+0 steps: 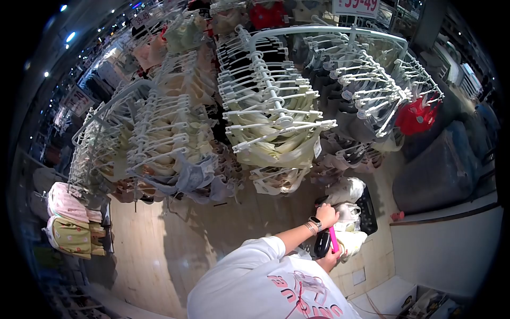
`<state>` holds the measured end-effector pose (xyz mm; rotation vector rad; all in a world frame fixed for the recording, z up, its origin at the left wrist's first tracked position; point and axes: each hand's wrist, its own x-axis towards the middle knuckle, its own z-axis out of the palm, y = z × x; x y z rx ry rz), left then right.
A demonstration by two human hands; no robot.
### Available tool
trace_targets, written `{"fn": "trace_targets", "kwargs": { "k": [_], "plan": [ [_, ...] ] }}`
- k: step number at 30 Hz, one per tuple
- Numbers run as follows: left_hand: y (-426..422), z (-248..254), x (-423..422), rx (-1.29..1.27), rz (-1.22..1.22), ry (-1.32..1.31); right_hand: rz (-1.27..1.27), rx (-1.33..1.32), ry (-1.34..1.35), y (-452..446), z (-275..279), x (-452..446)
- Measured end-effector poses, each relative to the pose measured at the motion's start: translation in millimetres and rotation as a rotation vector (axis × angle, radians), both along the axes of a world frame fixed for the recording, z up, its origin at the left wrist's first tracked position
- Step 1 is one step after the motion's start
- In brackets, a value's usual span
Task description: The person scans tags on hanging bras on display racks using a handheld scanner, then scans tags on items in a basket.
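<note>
A bright pink narrow strip [333, 240] runs between my two hands; its exact kind is unclear. My left hand [328, 215], with a dark watch and bracelets at the wrist, is closed at its upper end. At the lower end is my right hand [329, 260], its fingers closed around the strip and partly hidden. Beside the strip lies a shiny black rounded object [322, 244], perhaps a shoe. Just past my hands, white bundled goods [348, 213] and a pale printed bundle [353, 242] rest by a black basket or tray [367, 213].
Racks of bras on white hangers [276, 114] fill the space ahead, with more hangers [170, 127] at left. Folded pink and yellow clothes [69, 228] are stacked far left. A large dark bag [438, 170] stands right, above a white partition [446, 242]. The floor [223, 228] is tiled.
</note>
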<state>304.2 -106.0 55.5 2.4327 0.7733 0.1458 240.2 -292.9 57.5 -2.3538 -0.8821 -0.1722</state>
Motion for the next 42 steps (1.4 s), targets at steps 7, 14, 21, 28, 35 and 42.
{"fn": "trace_targets", "kwargs": {
  "k": [7,14,21,28,35,42],
  "plan": [
    [-1,0,5,0.018,-0.009,0.001,-0.024,0.037,0.046,-2,-8,0],
    [-2,-3,10,0.006,-0.013,-0.011,0.000,0.029,0.022,-1,4,8],
    [-2,0,10,-0.008,-0.004,-0.034,0.001,0.036,0.049,-4,-2,10],
    [-2,4,10,-0.009,0.002,-0.022,0.003,0.061,0.051,-2,5,10],
    [-3,-2,13,-0.001,-0.010,-0.017,-0.021,0.028,0.073,-7,-9,11],
    [-5,2,19,-0.005,-0.022,0.025,-0.021,0.063,0.061,-5,2,14]
  ]
}}
